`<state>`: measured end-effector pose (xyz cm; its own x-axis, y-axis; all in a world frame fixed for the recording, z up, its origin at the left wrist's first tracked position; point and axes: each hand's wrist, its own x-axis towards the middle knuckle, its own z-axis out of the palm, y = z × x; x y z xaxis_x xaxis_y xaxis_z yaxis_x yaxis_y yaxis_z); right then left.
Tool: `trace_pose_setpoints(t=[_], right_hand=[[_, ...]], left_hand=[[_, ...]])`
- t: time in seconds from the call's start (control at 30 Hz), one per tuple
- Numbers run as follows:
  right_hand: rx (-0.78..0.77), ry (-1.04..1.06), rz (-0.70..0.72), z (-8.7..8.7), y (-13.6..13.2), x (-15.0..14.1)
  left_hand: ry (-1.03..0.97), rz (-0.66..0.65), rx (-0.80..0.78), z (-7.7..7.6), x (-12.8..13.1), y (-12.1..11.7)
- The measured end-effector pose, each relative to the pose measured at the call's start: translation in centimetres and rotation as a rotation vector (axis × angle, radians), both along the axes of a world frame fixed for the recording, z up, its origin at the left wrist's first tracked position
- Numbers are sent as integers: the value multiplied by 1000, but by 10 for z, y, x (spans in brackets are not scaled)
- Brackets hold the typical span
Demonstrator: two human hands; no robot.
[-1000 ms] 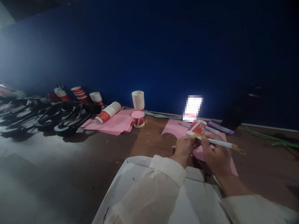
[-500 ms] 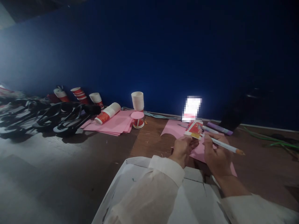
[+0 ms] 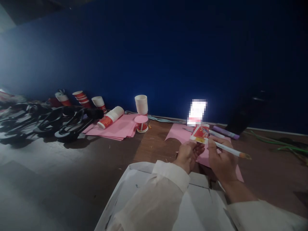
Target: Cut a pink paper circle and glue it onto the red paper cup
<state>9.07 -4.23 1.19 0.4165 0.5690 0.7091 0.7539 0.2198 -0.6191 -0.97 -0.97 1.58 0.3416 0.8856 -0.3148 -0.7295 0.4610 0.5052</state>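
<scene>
My left hand (image 3: 189, 155) is closed on the lower edge of a small flat piece with red, white and yellow print (image 3: 201, 133); I cannot make out its exact kind. Close beside it, my right hand (image 3: 223, 162) has its thumb by the piece's lower right corner. A white pen-like stick (image 3: 229, 149) with an orange-brown end lies in that hand's grip, pointing right. Below both hands spreads a pink paper sheet (image 3: 176, 131) with a curved cut edge. Its far part carries thin metal tips (image 3: 186, 129), partly hidden by the printed piece.
A purple marker (image 3: 226, 132) and a bright blurred screen (image 3: 197, 112) stand near the wall. Leftward are a red cup with a pink disc (image 3: 141, 119), stacked white cups (image 3: 141, 104), pink sheets (image 3: 120, 126) and black looped objects (image 3: 69, 123). A white box (image 3: 134, 171) is in front.
The printed piece has tilted slightly so its face shows more. My right thumb has shifted a little left against its corner. The white stick has barely moved.
</scene>
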Motion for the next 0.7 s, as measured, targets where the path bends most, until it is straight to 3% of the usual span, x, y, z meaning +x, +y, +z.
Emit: trace_pose_setpoints(t=[0.7], right_hand=[[-5,-29,1,3,0,-2]], left_hand=[[30,-16,190,-21,8,5]])
